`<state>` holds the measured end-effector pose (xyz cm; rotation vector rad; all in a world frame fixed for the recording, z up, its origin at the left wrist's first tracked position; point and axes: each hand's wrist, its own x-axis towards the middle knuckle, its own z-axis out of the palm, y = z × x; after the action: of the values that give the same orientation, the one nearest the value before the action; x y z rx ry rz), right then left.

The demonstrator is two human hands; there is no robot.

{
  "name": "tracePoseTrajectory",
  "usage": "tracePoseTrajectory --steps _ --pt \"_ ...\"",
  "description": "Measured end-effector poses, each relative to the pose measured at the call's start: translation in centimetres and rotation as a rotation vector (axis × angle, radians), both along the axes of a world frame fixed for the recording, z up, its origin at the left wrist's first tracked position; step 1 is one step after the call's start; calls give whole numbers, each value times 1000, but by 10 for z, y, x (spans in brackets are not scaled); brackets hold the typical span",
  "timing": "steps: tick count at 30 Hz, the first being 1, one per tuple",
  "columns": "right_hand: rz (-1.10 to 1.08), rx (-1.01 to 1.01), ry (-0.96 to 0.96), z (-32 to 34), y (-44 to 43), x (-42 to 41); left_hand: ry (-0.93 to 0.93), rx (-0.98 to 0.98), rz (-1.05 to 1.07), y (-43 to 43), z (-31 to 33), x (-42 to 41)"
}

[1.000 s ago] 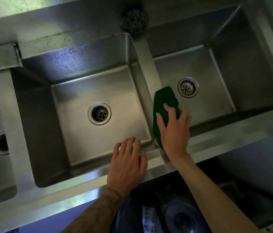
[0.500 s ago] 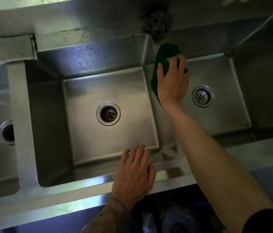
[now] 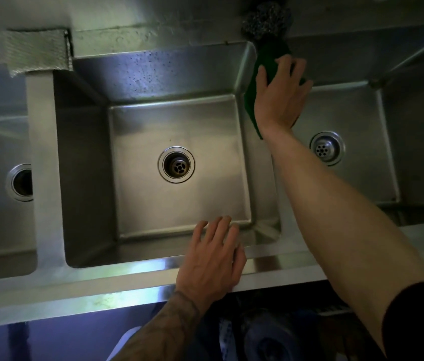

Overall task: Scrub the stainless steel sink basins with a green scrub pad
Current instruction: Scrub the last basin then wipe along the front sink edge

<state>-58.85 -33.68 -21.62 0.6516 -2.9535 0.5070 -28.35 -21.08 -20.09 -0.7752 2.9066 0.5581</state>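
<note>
Pressing green pad (image 3: pixel 267 62) onto divider (image 3: pixel 287 235), right hand (image 3: pixel 281 100), left hand (image 3: pixel 212 259) on rim (image 3: pixel 101 280)

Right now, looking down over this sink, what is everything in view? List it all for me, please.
Sink basins: three, steel grey, side by side; the leftmost cut off by the frame.
Drains: three, silver-rimmed, one in each basin floor.
Scrub pad: one, green, between the middle and right basins, toward the back.
Steel wool ball: one, dark grey, on the back ledge just beyond the pad.
Textured patch: one, grey, back ledge at left.
Sleeve: one, black, on the right arm.
Left hand: one, flat on the front rim.
Right hand: one, pressing the scrub pad.
</note>
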Motion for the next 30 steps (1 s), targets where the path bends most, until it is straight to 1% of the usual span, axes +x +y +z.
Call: tracePoseTrajectory --steps 4,10,14,18,21,24,28,30 --pt "33 16 27 -5 21 9 5 1 2 0 -2 1" --pt "24 -9 -14 0 3 -2 22 -9 7 2 -7 3" --pt "14 46 30 -5 14 2 16 0 4 3 -8 2" --pt "55 67 -31 1 11 1 11 3 -3 2 -8 2" --pt "148 12 -53 7 49 19 2 -2 -3 0 -4 1" --pt "223 -63 -113 12 115 51 3 -5 -11 -1 1 0" --pt "253 -15 -199 20 204 101 -2 -5 -27 -3 7 -2" --pt "231 34 -169 21 238 124 4 -4 -27 -4 8 -2"
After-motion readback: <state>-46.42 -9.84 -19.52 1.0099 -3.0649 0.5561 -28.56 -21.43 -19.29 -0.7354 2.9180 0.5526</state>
